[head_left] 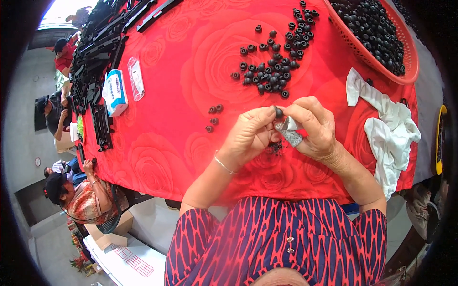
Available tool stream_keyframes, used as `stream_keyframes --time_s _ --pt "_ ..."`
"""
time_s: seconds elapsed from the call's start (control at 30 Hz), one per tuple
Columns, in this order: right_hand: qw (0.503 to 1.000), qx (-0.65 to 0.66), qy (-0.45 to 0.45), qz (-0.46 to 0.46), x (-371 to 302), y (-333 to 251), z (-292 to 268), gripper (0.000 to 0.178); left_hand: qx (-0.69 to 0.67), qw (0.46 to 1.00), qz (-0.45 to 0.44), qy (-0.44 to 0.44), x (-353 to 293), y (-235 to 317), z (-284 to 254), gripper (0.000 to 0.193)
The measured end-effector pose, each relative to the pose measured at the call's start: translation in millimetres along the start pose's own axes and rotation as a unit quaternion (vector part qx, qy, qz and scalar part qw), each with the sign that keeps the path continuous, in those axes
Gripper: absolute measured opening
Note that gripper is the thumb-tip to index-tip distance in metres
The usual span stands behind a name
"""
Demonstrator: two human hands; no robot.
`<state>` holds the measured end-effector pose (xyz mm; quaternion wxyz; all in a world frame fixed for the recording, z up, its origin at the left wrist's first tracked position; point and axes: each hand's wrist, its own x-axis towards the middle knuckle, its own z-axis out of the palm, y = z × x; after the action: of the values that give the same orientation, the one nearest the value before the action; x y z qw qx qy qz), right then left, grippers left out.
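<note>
In front of my chest, my left hand [256, 128] pinches a small round black part [278, 112] between thumb and fingers. My right hand [315, 127] is closed on a speckled grey strip [292, 137] with a pale folded end, its fingertips close to the black part. Whether the strip touches the part I cannot make out. Small black crumbs [275, 148] lie on the red cloth beneath the hands. To the left sits a little group of black parts [213, 121]. Beyond the hands many loose black parts [272, 76] are spread out.
A red plastic basket [409, 57] full of black parts stands at the far right, with white cloth [389, 138] nearer me. At left are a blue-and-white box [114, 93], a clear tray [136, 79] and long black pieces [98, 62]. Other people [78, 200] sit along the left side.
</note>
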<state>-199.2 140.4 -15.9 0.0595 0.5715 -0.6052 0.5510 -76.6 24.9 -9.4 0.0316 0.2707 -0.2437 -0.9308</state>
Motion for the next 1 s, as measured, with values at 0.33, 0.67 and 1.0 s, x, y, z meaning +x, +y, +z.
stream_keyframes --time_s 0.33,0.67,1.0 --pt "0.987 0.107 -0.104 0.055 5.3 -2.8 -9.3 0.035 0.104 0.991 -0.023 -0.082 -9.4 9.6 -11.2 0.016" --pt "0.988 0.114 -0.098 0.036 3.2 -5.9 -6.2 0.032 0.101 0.994 0.018 -0.042 -17.7 5.6 -11.2 0.018" --pt "0.994 0.072 -0.086 0.000 0.8 -9.2 -2.6 0.039 0.080 0.995 0.023 -0.048 -19.7 5.9 -14.7 0.017"
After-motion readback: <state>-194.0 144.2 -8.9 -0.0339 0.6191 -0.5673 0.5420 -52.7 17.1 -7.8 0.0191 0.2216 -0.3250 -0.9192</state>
